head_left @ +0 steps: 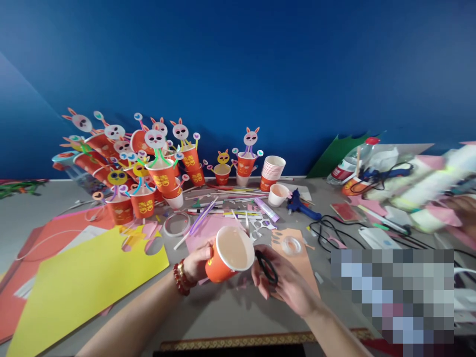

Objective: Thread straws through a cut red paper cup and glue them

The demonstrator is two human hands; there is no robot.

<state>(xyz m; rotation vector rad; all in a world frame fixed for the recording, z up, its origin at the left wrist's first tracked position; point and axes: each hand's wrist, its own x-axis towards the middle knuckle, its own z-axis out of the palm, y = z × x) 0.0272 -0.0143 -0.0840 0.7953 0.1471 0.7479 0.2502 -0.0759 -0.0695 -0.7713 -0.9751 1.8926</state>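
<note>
At the frame's lower centre, the person's left hand [199,263] grips a tilted orange cup [229,254]; just right, the right hand [288,282] has its fingers around black-handled scissors [267,267].

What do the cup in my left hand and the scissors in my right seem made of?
Cup: probably smooth coated paper, judging by its rolled white rim. Scissors: thick, dull black handles suggest plastic; slim, greyish blades suggest metal, finish unclear.

Legible: yellow double-happiness sign (囍) [145,207] on low front cup [140,201], stacked cup [171,174] beside it, rear cup [190,153].
</note>
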